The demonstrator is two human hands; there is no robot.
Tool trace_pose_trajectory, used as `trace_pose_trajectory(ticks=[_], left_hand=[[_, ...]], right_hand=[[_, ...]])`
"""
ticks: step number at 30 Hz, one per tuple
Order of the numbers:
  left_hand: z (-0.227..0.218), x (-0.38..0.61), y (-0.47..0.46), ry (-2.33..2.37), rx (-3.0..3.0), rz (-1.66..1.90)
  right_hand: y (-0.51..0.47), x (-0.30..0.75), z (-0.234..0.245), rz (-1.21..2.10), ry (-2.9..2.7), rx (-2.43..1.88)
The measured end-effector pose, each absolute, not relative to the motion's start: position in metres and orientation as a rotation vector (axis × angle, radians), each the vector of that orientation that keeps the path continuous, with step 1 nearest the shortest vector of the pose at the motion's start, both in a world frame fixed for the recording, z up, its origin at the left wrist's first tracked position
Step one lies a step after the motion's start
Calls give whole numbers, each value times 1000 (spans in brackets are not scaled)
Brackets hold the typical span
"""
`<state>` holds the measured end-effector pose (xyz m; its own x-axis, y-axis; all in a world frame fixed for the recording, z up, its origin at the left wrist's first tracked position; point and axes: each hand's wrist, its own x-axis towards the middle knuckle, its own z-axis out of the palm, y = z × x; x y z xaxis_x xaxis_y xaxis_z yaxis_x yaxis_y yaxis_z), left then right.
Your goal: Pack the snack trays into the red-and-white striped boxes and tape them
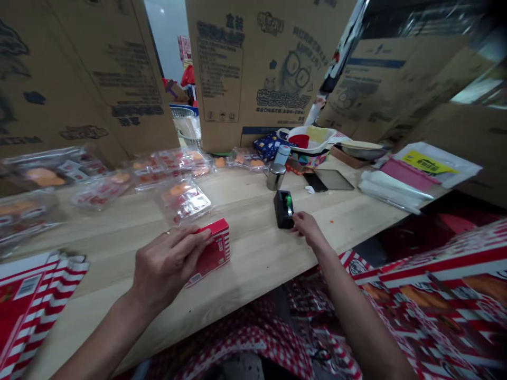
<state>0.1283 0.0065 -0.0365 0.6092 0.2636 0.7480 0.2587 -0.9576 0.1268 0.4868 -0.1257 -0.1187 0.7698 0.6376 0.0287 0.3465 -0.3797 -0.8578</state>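
Note:
A small red box with red-and-white striped sides (216, 250) stands on the wooden table, and my left hand (168, 261) grips its top edge with the fingers wrapped over it. To the right sits a black tape dispenser (282, 211) with a green-cored roll of tape (288, 202). My right hand (304, 226) is at the dispenser's front end, thumb and fingers pinched together on the tape end. Whether a strip has come loose is too small to tell.
Clear bags with orange pieces (184, 198) line the table's back left. Flat striped cartons (27, 301) lie at left. Behind the dispenser are a metal cup (275, 177), a phone (315, 182) and a white basket (322, 138). Large cardboard boxes (253, 68) wall the back.

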Motion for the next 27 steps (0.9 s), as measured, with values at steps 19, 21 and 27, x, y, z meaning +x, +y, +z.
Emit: trace_pose_trajectory(ticks=[19,21,27], left_hand=[[-27,132,-8,493,2806,1157],[-22,130,-12,542,2801,1108],[-18,118,-29,651,2696,979]], right_hand=[[-147,457,-157,525,-242,-1779],[-154,446,-150,468,-293,-1795],[-160,357,-82,574,-791,-1530]])
